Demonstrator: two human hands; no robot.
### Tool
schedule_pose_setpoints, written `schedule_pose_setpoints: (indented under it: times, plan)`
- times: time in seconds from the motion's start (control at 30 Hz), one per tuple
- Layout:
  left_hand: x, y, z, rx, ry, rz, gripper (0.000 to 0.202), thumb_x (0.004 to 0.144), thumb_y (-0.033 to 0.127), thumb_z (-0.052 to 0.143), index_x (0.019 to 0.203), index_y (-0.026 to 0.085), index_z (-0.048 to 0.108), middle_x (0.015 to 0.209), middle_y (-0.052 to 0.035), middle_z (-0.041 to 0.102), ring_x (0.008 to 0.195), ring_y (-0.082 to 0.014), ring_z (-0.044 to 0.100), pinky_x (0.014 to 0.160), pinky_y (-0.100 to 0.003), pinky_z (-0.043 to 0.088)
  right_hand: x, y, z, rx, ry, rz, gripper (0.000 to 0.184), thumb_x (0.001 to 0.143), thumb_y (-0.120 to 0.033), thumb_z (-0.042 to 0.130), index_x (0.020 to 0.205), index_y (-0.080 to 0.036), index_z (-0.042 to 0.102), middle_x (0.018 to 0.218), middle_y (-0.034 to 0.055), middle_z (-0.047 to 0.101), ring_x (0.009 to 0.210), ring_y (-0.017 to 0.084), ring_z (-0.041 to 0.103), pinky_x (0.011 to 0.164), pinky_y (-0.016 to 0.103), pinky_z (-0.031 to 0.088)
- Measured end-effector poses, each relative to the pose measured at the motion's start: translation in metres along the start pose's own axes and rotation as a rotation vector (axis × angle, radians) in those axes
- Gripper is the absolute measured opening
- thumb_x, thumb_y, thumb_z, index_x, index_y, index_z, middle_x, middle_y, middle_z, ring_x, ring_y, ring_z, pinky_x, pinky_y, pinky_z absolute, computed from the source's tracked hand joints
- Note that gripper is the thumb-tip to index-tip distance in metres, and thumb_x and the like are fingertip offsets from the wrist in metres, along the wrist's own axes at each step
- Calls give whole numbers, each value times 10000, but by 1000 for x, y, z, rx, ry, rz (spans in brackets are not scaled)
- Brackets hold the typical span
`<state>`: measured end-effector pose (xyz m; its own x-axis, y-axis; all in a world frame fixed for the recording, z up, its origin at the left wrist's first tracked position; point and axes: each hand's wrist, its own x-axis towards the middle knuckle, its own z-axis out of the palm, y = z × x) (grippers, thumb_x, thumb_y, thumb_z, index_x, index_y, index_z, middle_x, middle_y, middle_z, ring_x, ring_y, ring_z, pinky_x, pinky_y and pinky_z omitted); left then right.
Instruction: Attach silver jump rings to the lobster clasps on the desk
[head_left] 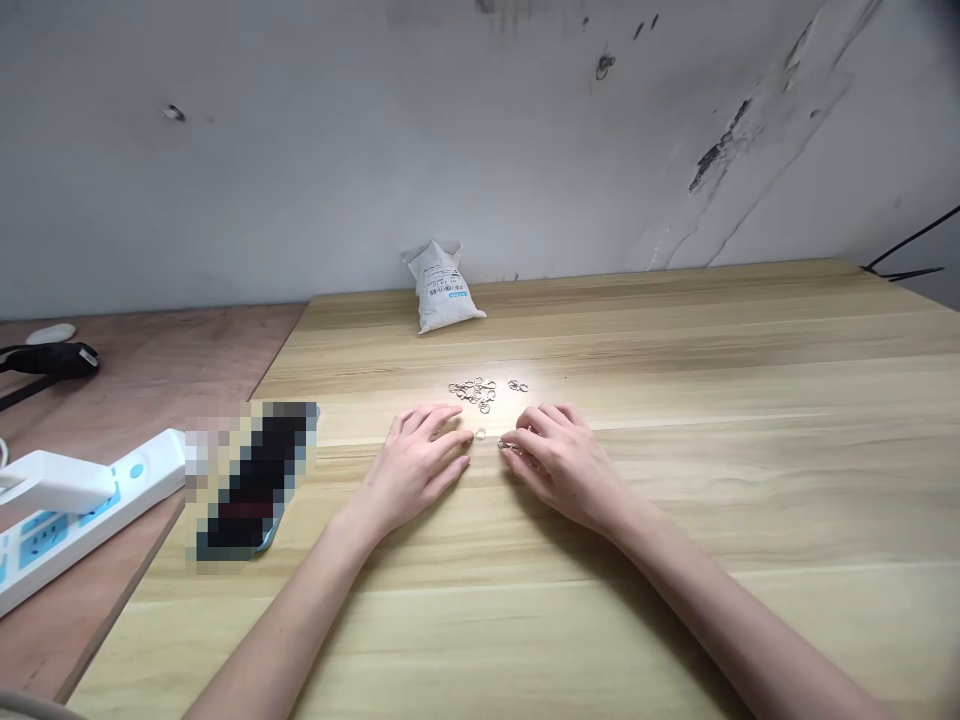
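A loose heap of small silver metal rings and clasps (474,393) lies on the light wood table (712,340), with a smaller cluster (517,386) just to its right. My left hand (416,465) rests on the wood with fingers apart, holding nothing, close to a single small ring (480,434). My right hand (559,465) is curled low over a small metal clasp (510,446), which sits at its fingertips and is partly hidden by them.
A white sack with a printed label (442,288) leans against the wall behind the table. To the left are a pixelated dark object (251,480) and a white power strip (90,510) on a reddish board (150,370). A black cable (904,250) runs at the far right.
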<state>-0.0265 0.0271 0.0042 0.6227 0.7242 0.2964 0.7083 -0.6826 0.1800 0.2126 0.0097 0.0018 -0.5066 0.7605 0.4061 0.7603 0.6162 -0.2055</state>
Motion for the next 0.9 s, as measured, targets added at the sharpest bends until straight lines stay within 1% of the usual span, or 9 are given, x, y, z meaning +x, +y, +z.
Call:
schedule_pose_setpoints:
  times: [0.13, 0.23, 0.33, 0.43, 0.53, 0.67, 0.77, 0.83, 0.9]
  plan:
    - [0, -5, 2, -11, 35, -28, 213, 932, 234, 483, 1051, 243, 660, 1234, -80, 601, 1171, -245, 523, 943, -420, 436, 14, 10, 4, -42, 19, 49, 196, 947, -226, 488, 993, -174, 672, 909, 68, 628, 844, 191, 541, 815, 333, 350]
    - [2, -3, 5, -20, 48, -55, 271, 937, 239, 475, 1171, 242, 613, 1269, -86, 582, 1171, -238, 526, 965, -417, 433, 29, 18, 7, -101, -5, 34, 199, 938, -207, 495, 1030, -181, 670, 950, 76, 631, 860, 198, 551, 803, 331, 349]
    - [5, 4, 9, -13, -3, -41, 309, 946, 308, 473, 1232, 256, 577, 1319, -83, 550, 1223, -252, 486, 1004, -435, 414, 35, 17, 9, -151, -23, 25, 189, 931, -212, 512, 891, -182, 694, 909, 76, 631, 830, 194, 548, 799, 333, 342]
    - [5, 7, 10, -10, -28, -63, 337, 954, 354, 458, 1263, 269, 560, 1339, -83, 528, 1254, -258, 455, 1032, -451, 398, 30, 9, 9, -146, -23, 0, 238, 935, -215, 504, 794, -181, 692, 854, 74, 616, 802, 187, 534, 795, 332, 335]
    - [4, 6, 10, -4, -17, -91, 403, 954, 362, 457, 1345, 276, 504, 1362, -97, 504, 1264, -268, 445, 1035, -466, 402, 24, 6, 8, -69, -21, -51, 209, 929, -212, 507, 856, -193, 702, 870, 61, 610, 799, 174, 533, 797, 320, 334]
    - [4, 4, 11, 10, -19, -54, 411, 950, 363, 466, 1354, 296, 505, 1376, -98, 487, 1268, -280, 438, 1037, -490, 404, 30, 16, 10, -44, 2, 54, 193, 915, -185, 511, 997, -185, 686, 915, 66, 621, 833, 180, 556, 776, 310, 336]
    - [5, 4, 14, 24, -43, -39, 434, 955, 382, 452, 1381, 301, 474, 1432, -106, 436, 1315, -290, 396, 1053, -517, 384, 41, 23, 15, -92, -64, 25, 249, 915, -165, 503, 1112, -181, 653, 952, 82, 618, 843, 184, 562, 781, 309, 334]
    - [5, 3, 15, 30, -54, -25, 465, 958, 398, 442, 1415, 312, 426, 1463, -108, 404, 1359, -289, 353, 1075, -527, 359, 48, 24, 18, -142, -95, -31, 237, 924, -175, 500, 1097, -188, 661, 948, 82, 613, 828, 182, 557, 786, 310, 327]
    - [6, 3, 16, 25, -47, -15, 467, 955, 404, 448, 1413, 316, 421, 1475, -101, 396, 1381, -280, 331, 1093, -526, 339, 53, 24, 19, -193, -103, -57, 203, 938, -197, 497, 1022, -187, 681, 919, 78, 611, 791, 175, 544, 782, 309, 323]
